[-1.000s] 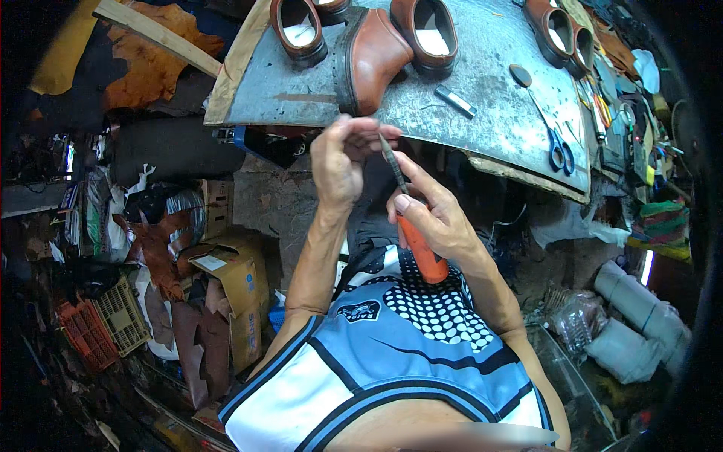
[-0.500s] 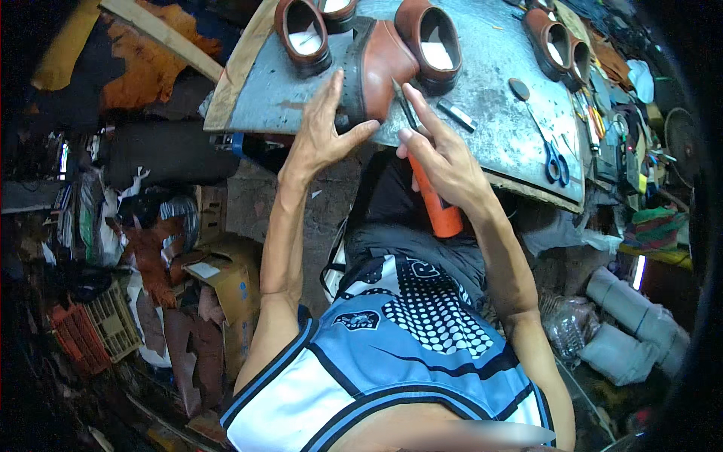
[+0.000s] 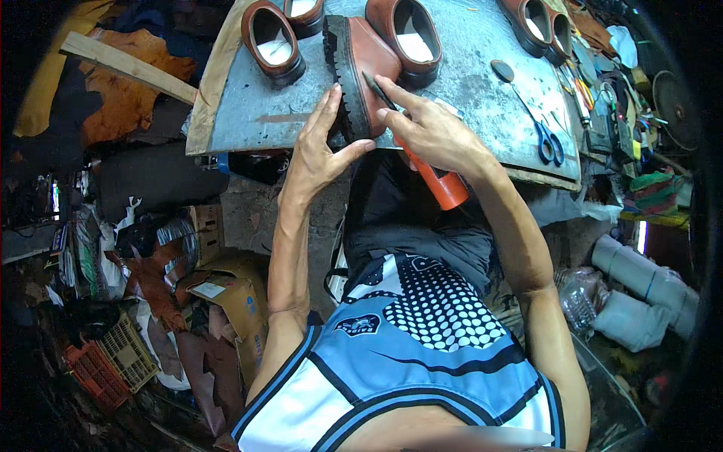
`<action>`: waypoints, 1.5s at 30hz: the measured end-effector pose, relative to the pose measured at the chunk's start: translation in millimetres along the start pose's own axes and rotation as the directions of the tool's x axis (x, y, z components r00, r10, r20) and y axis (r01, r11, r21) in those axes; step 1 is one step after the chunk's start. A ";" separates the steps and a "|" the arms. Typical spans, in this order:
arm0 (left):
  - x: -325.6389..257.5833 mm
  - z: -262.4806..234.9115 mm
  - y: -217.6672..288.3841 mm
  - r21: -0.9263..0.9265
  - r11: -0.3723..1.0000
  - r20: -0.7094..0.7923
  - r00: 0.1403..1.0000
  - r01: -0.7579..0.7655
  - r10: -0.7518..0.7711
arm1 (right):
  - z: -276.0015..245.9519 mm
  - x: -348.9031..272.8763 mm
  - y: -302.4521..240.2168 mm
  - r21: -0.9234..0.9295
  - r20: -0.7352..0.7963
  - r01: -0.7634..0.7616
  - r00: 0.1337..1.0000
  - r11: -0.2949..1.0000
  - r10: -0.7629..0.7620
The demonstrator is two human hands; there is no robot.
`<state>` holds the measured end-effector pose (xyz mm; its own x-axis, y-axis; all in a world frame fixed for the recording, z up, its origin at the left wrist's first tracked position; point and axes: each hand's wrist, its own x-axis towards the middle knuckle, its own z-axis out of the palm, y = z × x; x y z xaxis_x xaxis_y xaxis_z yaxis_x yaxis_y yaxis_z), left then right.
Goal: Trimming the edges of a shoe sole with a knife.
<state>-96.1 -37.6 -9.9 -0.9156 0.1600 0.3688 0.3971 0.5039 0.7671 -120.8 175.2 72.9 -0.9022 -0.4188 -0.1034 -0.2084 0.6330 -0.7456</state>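
A brown leather shoe [image 3: 370, 56] lies on its side at the table's near edge, its black ridged sole [image 3: 343, 87] turned to the left. My left hand [image 3: 320, 151] is beside that sole with fingers stretched out and thumb spread toward the shoe's near end; whether it presses on the shoe I cannot tell. My right hand [image 3: 437, 132] is closed around a tool with a thick orange handle [image 3: 444, 188] and a narrow dark tip. That tip is at the brown upper, close to the sole. My fingers hide the tool's middle.
More brown shoes surround the work: one on the left [image 3: 273, 49], one on the right [image 3: 407, 41], and a pair [image 3: 538, 26] at the far right. Blue-handled scissors [image 3: 550, 143] and a dark oval piece [image 3: 502, 71] lie on the grey tabletop [image 3: 482, 45]. Crates [image 3: 128, 350] stand at lower left.
The shoe has rolled so more of its ridged sole shows. My right hand and the tool have moved up along the upper, now covering most of a small black-and-white item. The view has shifted slightly.
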 end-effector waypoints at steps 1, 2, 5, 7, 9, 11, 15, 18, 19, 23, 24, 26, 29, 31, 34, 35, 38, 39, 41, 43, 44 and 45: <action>-0.2 -0.3 -0.2 0.047 0.999 0.011 1.000 -0.026 0.025 | -5.8 -2.6 -9.0 -0.007 0.040 -0.015 0.999 1.000 0.015; -0.7 -0.3 -1.1 0.094 0.994 0.023 0.998 -0.052 0.050 | -8.0 -4.1 -13.6 -0.014 0.080 -0.029 0.996 0.999 0.030; -0.8 2.1 -5.9 0.092 0.991 0.044 0.995 -0.094 0.090 | 6.0 -3.2 3.6 0.007 0.002 0.036 0.999 0.999 -0.036; -0.7 2.5 -6.0 0.099 0.990 0.049 0.994 -0.100 0.096 | 10.3 -4.6 9.5 -0.015 -0.023 0.093 0.995 0.996 -0.093; -0.6 2.8 -6.7 0.107 0.989 0.051 0.994 -0.105 0.100 | 10.2 -8.5 8.1 -0.040 -0.046 0.150 0.987 0.988 -0.151; -1.3 1.2 -8.8 0.104 0.990 0.042 0.995 -0.098 0.094 | 5.7 -18.1 -9.7 -0.083 0.118 -0.024 0.992 0.996 0.034; -0.6 1.9 -9.8 0.084 0.994 0.041 0.997 -0.074 0.071 | 12.0 -26.9 -10.1 0.027 0.141 -0.126 0.983 0.992 0.121; 0.6 4.2 -8.8 0.109 0.986 0.039 0.992 -0.124 0.120 | 26.3 -21.2 21.5 -0.036 -0.199 0.173 0.964 0.984 -0.177; -0.4 4.3 -8.6 0.138 0.983 0.046 0.992 -0.125 0.120 | 26.4 -19.3 22.7 -0.062 -0.201 0.193 0.959 0.979 -0.202; -2.9 6.8 -9.6 0.246 0.954 0.057 0.985 -0.173 0.164 | 20.3 -15.6 13.8 -0.073 -0.116 0.141 0.982 0.987 -0.149; -2.9 8.1 -10.6 0.246 0.954 0.058 0.985 -0.172 0.163 | 17.4 -15.6 7.5 -0.086 -0.057 0.062 0.996 0.994 -0.067; -2.6 10.1 -12.4 0.241 0.951 0.051 0.981 -0.195 0.188 | 17.3 -17.7 4.3 -0.103 0.002 -0.016 1.000 0.995 0.016; -1.0 8.7 -12.5 0.217 0.956 0.038 0.981 -0.196 0.192 | 19.2 -22.0 5.2 -0.139 -0.004 0.009 1.000 0.990 -0.009; -1.4 7.5 -12.3 0.217 0.958 0.032 0.983 -0.185 0.183 | 18.1 -27.5 0.6 -0.099 0.027 0.002 1.000 0.995 0.001; -0.7 7.6 -11.5 0.227 0.957 0.018 0.983 -0.182 0.183 | 8.8 -36.2 -16.1 -0.093 0.136 -0.122 0.982 0.988 0.134; -0.2 8.2 -11.7 0.236 0.953 0.010 0.981 -0.189 0.192 | 12.9 -37.0 -10.6 -0.092 0.136 -0.124 0.981 0.988 0.136; 0.3 9.0 -11.0 0.254 0.947 0.009 0.980 -0.197 0.201 | 32.5 -41.3 13.5 -0.067 0.016 0.019 1.000 0.998 -0.018; 0.7 9.4 -10.7 0.253 0.947 0.010 0.980 -0.196 0.200 | 36.6 -42.7 18.0 -0.071 -0.043 0.084 0.995 0.994 -0.087; 0.5 9.1 -11.5 0.252 0.946 0.000 0.978 -0.202 0.208 | 38.4 -44.0 18.0 -0.077 -0.098 0.148 0.983 0.986 -0.155; 1.1 8.3 -8.8 0.234 0.956 0.003 0.984 -0.176 0.180 | 36.2 -48.0 13.6 -0.052 -0.022 0.056 0.998 0.997 -0.057; 1.6 8.4 -7.7 0.216 0.965 0.006 0.988 -0.152 0.155 | 38.3 -50.3 15.2 -0.051 -0.022 0.054 0.998 0.997 -0.055; 2.0 9.1 -8.0 0.215 0.965 0.007 0.988 -0.152 0.154 | 41.9 -52.7 18.3 -0.053 -0.046 0.078 0.996 0.996 -0.081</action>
<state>-101.7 -33.6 -20.0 -0.8438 0.2416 0.4792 0.5087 0.6444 0.5710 -61.2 181.6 37.1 -0.8987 -0.4384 -0.0128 -0.2981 0.6320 -0.7153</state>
